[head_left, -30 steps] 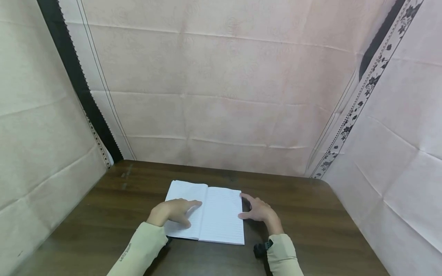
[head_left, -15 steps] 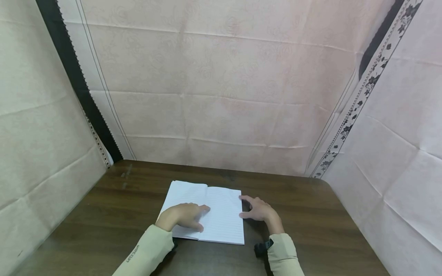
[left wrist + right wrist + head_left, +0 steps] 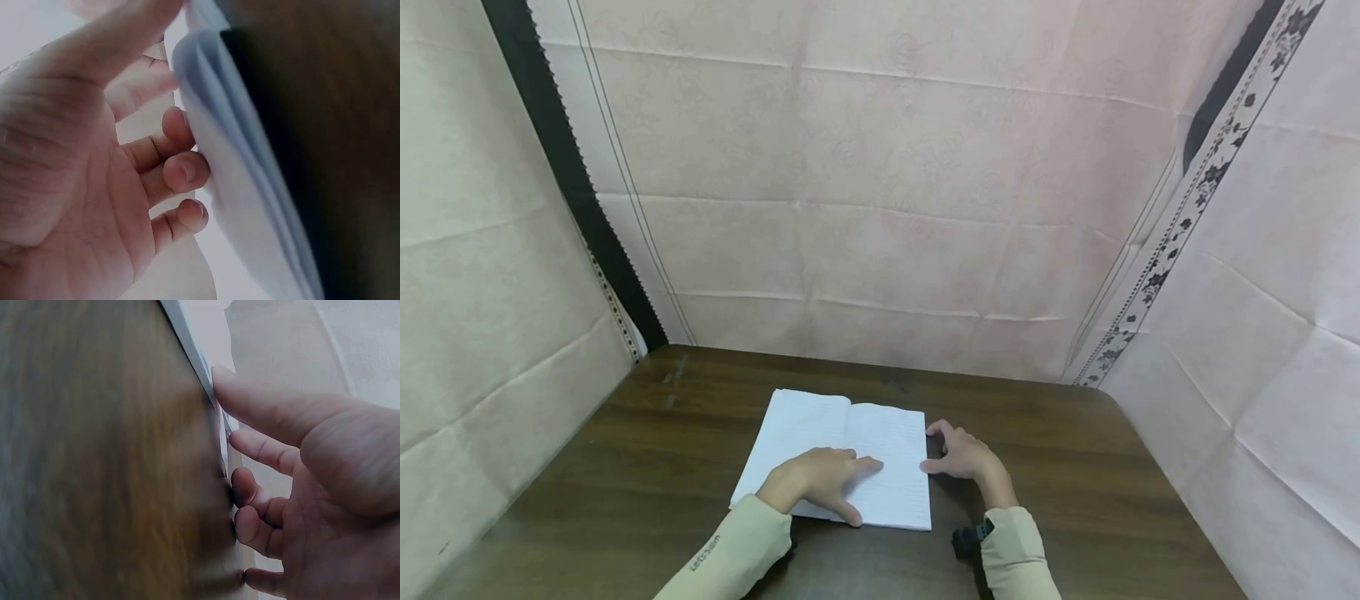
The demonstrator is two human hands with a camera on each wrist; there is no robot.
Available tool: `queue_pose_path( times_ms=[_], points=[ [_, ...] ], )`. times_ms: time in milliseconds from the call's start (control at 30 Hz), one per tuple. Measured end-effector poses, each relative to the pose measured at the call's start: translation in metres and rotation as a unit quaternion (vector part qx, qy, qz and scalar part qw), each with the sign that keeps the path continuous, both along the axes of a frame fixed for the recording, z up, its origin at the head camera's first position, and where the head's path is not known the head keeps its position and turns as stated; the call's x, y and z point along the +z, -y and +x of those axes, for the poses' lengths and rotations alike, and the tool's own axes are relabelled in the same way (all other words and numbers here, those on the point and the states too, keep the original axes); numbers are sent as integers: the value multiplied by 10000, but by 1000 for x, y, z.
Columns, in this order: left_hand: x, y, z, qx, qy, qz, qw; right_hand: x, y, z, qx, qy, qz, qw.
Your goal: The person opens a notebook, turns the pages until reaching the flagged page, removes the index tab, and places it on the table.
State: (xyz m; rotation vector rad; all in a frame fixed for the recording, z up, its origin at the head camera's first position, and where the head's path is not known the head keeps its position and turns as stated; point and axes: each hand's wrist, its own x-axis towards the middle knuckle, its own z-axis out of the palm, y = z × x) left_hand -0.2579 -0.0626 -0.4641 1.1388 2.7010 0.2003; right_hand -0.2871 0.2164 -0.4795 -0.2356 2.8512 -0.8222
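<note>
An open lined notebook [image 3: 891, 435] lies on the brown wooden table, its white pages facing up. My left hand [image 3: 822, 478] rests over the lower middle of the spread, fingers pointing right and thumb near the bottom edge. In the left wrist view, loosely bent fingertips [image 3: 186, 172] meet the slightly bowed page layers [image 3: 234, 162]. Beside the notebook's right edge is my right hand [image 3: 967, 457], thumb and forefinger spread along that edge. The right wrist view has the thumb [image 3: 250, 397] against the notebook's side [image 3: 194, 353], other fingertips down at the tabletop.
The wooden table [image 3: 700, 450] extends around the notebook. Pale cloth [image 3: 880, 208] hangs behind it, with more cloth at the left and right. A small black device [image 3: 966, 543] is worn at the right wrist.
My left hand has slid rightward and slightly down across the pages, from the left page over the centre fold. The right hand and the notebook stay nearly in place.
</note>
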Motion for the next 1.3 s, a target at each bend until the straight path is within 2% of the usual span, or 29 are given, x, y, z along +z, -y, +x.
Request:
queue_pose_path(
  times_ms=[267, 500, 633, 867, 1000, 1300],
  points=[
    [-5, -7, 3, 164, -154, -370, 9991, 0, 4, 0, -53, -95, 224, 9997],
    [-3, -11, 5, 200, -303, -512, 9980, -2, 9, 0, -200, -195, 445, 9986],
    [-1, -13, 7, 101, -539, -453, 9975, -3, 10, 0, -241, -223, 438, 9985],
    [-1, -15, 9, -224, -866, -77, 9960, -5, 11, -1, -217, -182, 433, 9987],
    [1, -14, 8, -301, -855, -29, 9959, -6, 10, 0, -185, -189, 469, 9986],
    [10, -7, 6, -346, -544, 195, 9977, -3, 10, 0, -152, -141, 413, 9989]
  ],
)
